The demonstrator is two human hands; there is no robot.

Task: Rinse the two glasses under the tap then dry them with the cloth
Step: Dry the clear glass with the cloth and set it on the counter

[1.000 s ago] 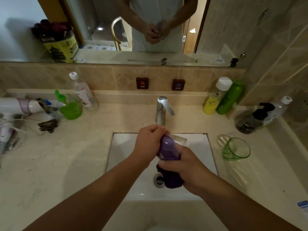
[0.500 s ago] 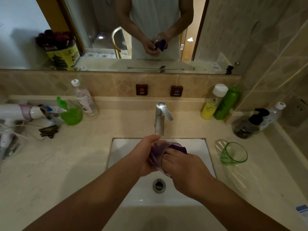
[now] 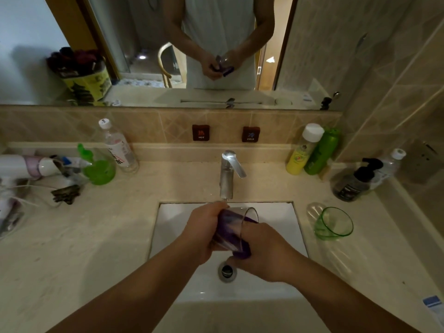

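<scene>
Over the sink [image 3: 274,212], just below the tap [image 3: 227,179], the left hand [image 3: 204,230] has its grip wrapped round the base end of the clear glass [image 3: 236,228]. The glass lies on its side, long axis running left to right, mouth toward the right hand [image 3: 266,252]. That hand's grip is closed on the purple cloth [image 3: 241,253], which appears to be stuffed into the mouth, though the fingers are hidden behind the glass. Drying likely turns on twisting the cloth about that axis. The green glass [image 3: 332,224] lies tipped on the desk [image 3: 96,236] to the right, nearer the right hand.
</scene>
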